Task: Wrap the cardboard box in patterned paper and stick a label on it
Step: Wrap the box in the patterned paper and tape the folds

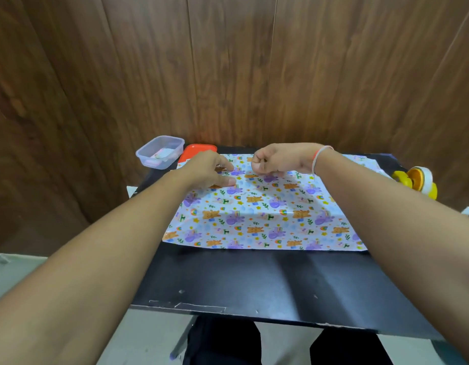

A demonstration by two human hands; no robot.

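1. Left hand [209, 168]: fingers straight and slightly spread, pressed flat on the far left part of the patterned wrapping paper [265, 206], thumb lying along the sheet.
2. Right hand [278, 159]: fingers curled into a loose fist over the far middle of the paper, knuckles toward the left hand; cannot tell whether anything is pinched inside. Thin pale thread bracelet [317, 159] around the right wrist.
3. Both hands close together, not touching, bare forearms reaching in from the near corners of the view.
4. Wrapping paper spread across the far half of the table, white with purple and orange cartoon animals, rainbows, stars and green sprigs; raised toward the far edge where the hands rest, sloping down to a flat near edge. Cardboard box not visible; a covered shape possibly under the raised part, cannot tell.
5. Black table [254, 280] with scuffed, chipped near edge, glossy top, near half bare.
6. Clear plastic container [160, 151], lidless, at the far left corner, holding small pale items too blurred to name. Orange lid [200, 149] flat just beside it, partly under the paper's corner.
7. Yellow tape dispenser [417, 180] with a white roll at the far right edge.
8. Dark wood-panelled wall [228, 69] close behind the table; pale floor below, dark trousers under the near edge.
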